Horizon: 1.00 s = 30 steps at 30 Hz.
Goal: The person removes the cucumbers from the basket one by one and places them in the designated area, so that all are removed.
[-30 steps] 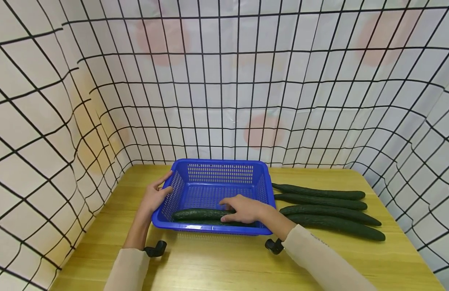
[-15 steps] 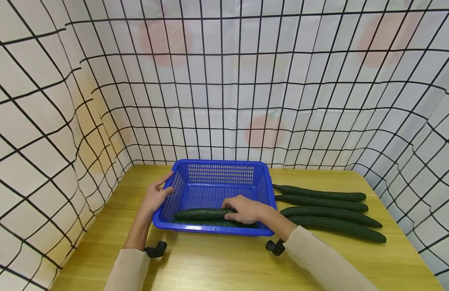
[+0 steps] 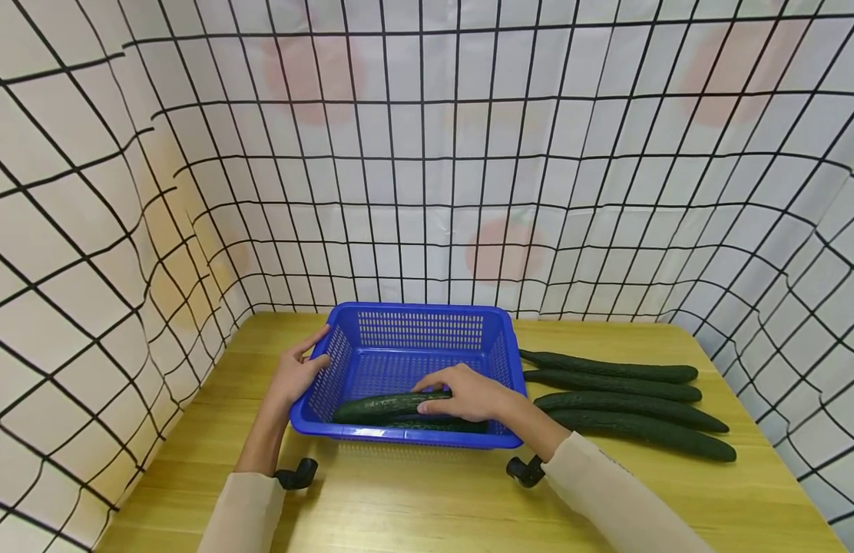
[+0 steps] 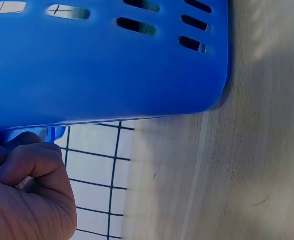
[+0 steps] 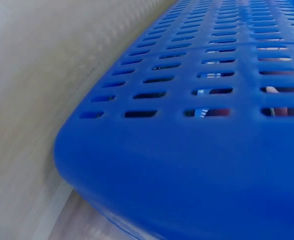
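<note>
A blue perforated plastic basket [image 3: 408, 435] stands on the wooden table. My left hand [image 3: 294, 375] grips its left rim, thumb over the edge; the left wrist view shows those fingers bent at the rim, below the basket's blue wall [image 4: 111, 75]. Inside the basket, my right hand [image 3: 477, 397] holds a long dark green cucumber [image 3: 379, 405] from above, thumb on the near side. Another cucumber [image 3: 430, 422] lies under and in front of it along the near wall. In the right wrist view, the basket's slotted wall [image 5: 187, 165] hides most of that hand.
Several long cucumbers [image 3: 634, 399] lie side by side on the table [image 3: 413, 507], right of the basket. Black grid-patterned white cloth [image 3: 441, 177] encloses the back and sides. Black wrist-camera mounts [image 3: 299, 474] sit below both hands.
My right hand has closed around the upper cucumber and raised its right part slightly, showing more of the one below. The left hand stays on the rim.
</note>
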### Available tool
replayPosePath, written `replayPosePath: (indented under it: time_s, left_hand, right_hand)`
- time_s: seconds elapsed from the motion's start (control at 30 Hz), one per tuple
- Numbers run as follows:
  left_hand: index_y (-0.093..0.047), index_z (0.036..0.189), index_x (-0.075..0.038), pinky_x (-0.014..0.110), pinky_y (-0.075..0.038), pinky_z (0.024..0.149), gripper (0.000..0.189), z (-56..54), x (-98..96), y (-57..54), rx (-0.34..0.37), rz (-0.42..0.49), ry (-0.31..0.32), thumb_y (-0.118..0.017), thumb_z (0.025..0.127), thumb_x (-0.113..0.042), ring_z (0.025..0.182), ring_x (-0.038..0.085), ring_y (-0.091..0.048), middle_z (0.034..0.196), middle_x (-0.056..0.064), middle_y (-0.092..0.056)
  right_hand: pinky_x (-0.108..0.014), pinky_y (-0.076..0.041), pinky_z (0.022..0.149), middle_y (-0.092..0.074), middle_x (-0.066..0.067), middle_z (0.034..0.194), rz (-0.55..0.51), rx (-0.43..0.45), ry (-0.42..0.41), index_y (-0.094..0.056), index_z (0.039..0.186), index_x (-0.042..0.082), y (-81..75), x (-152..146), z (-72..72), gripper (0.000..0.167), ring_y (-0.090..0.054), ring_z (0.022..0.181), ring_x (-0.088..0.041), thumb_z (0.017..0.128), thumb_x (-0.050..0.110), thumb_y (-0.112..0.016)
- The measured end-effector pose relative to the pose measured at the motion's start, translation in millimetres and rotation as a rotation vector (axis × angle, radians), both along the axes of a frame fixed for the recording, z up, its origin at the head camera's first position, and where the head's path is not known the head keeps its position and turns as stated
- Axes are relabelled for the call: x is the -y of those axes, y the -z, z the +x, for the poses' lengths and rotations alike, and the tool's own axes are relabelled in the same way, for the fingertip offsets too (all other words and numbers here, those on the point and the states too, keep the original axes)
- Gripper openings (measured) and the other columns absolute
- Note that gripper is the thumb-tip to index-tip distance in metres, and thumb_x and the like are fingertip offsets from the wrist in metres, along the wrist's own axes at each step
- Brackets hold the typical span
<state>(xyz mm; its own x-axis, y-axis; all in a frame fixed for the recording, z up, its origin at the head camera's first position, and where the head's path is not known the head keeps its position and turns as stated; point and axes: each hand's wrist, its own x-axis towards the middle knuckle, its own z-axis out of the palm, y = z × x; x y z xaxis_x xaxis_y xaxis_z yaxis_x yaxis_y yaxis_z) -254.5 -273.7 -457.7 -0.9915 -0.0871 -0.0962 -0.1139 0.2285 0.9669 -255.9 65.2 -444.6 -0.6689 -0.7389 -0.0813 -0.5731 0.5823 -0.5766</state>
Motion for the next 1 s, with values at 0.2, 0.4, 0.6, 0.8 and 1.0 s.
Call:
replayPosePath:
  time_s: [0.2, 0.4, 0.6, 0.8, 1.0]
  left_hand:
    - [-0.048, 0.155, -0.031, 0.031, -0.061, 0.059, 0.068, 0.4, 1.4, 0.1, 0.007, 0.009, -0.009, -0.062, 0.093, -0.009, 0.069, 0.021, -0.071, 0.124, 0.033, -0.066]
    - [-0.045, 0.157, -0.025, 0.035, -0.062, 0.060, 0.069, 8.6, -2.0, -16.3, 0.037, 0.017, 0.016, -0.062, 0.093, -0.007, 0.071, 0.027, -0.073, 0.121, 0.035, -0.066]
    - [-0.044, 0.158, -0.019, 0.035, -0.061, 0.059, 0.069, 18.7, -9.1, -33.0, 0.026, 0.010, 0.039, -0.061, 0.093, -0.006, 0.069, 0.026, -0.072, 0.121, 0.037, -0.066]
    - [-0.045, 0.157, -0.022, 0.034, -0.061, 0.057, 0.070, 15.9, -7.8, -29.3, 0.030, 0.034, 0.039, -0.062, 0.092, -0.005, 0.067, 0.022, -0.070, 0.120, 0.037, -0.066]
    - [-0.046, 0.157, -0.019, 0.033, -0.059, 0.056, 0.069, 13.5, -8.8, -27.8, 0.028, 0.035, 0.031, -0.062, 0.091, -0.003, 0.062, 0.020, -0.068, 0.105, 0.031, -0.072]
  right_hand:
    - [-0.046, -0.049, 0.109, -0.065, 0.002, 0.141, -0.014, -0.016, -0.053, -0.065, 0.141, 0.026, -2.6, -2, 2.0, 0.041, -0.068, 0.112, -0.013, 0.103, 0.043, -0.059]
    - [-0.032, -0.050, 0.083, -0.068, 0.003, 0.136, -0.050, -0.030, -0.038, -0.065, 0.140, 0.025, -3.2, -3, 0.6, 0.042, -0.064, 0.082, -0.008, 0.103, 0.044, -0.059]
    - [-0.035, -0.055, 0.091, -0.069, 0.004, 0.135, -0.074, -0.076, 0.004, -0.067, 0.138, 0.027, -10.8, -6, 1.9, 0.041, -0.065, 0.120, -0.015, 0.102, 0.044, -0.062]
    - [-0.043, -0.054, 0.101, -0.066, 0.004, 0.137, -0.075, -0.137, 0.019, -0.065, 0.139, 0.026, -29.3, -13, 3.2, 0.041, -0.063, 0.124, -0.018, 0.101, 0.043, -0.062]
    - [-0.046, -0.054, 0.101, -0.066, 0.002, 0.139, -0.095, -0.174, 0.046, -0.066, 0.138, 0.026, -47.9, -32, 4.2, 0.040, -0.063, 0.126, -0.021, 0.101, 0.041, -0.063]
